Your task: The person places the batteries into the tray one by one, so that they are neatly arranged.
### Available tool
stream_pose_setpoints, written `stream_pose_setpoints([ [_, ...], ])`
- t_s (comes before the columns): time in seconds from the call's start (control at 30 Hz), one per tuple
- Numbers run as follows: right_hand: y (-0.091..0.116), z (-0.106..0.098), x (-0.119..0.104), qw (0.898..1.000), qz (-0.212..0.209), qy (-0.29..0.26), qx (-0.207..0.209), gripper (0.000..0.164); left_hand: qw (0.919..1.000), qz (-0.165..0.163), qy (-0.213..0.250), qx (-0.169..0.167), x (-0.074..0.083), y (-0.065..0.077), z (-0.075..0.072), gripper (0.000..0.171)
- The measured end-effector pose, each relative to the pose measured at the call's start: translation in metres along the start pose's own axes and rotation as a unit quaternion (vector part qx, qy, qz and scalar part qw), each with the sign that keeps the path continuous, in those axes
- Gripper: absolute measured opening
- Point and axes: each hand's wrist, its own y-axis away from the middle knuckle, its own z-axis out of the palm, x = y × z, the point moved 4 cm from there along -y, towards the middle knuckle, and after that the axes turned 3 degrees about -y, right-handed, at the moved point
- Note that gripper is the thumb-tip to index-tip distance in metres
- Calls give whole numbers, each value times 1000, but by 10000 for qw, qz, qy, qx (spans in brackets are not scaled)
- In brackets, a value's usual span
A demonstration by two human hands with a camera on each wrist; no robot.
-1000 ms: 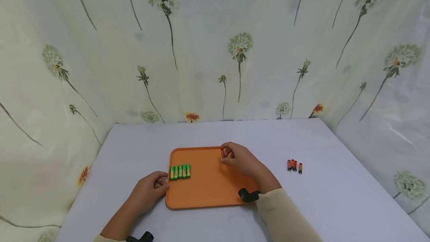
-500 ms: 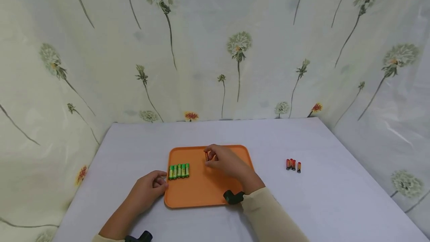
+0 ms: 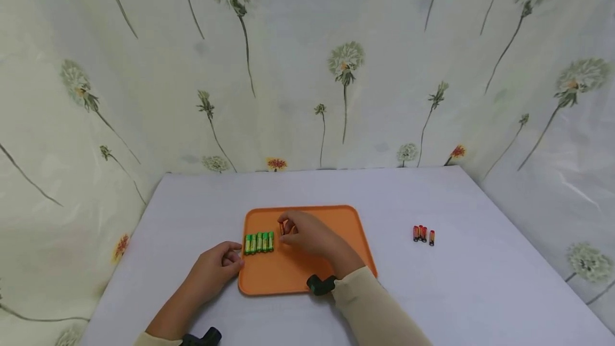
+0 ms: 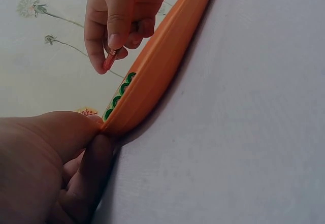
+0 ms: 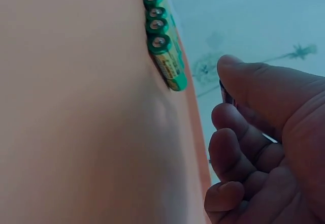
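Observation:
My right hand (image 3: 309,236) pinches a red battery (image 3: 282,228) between thumb and fingers, above the orange tray (image 3: 269,279). The red battery (image 4: 109,60) also shows in the left wrist view, tilted and apart from the tray. Several green batteries (image 3: 259,242) lie side by side in a row near the tray's left edge, just left of the right hand. At that edge my left hand (image 3: 213,271) grips the tray's rim. The left wrist view shows its thumb and a finger on either side of the rim. In the right wrist view fingers mostly hide the red battery.
Several more red batteries (image 3: 420,234) lie grouped on the white tablecloth (image 3: 461,282), right of the tray. A curtain with dandelion prints (image 3: 288,68) hangs behind the table. A dark wrist camera (image 3: 321,285) sits low over the tray on the right wrist.
My right hand has carried the red battery leftward across the tray, up to the row of green batteries. The left hand stays at the tray's edge.

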Motion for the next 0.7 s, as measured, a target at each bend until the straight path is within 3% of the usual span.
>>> stream_pose_setpoints([
  [0.7, -5, 20, 2, 9968, 193, 744, -206, 39, 10000, -17, 81, -23, -2, 0, 0, 34],
])
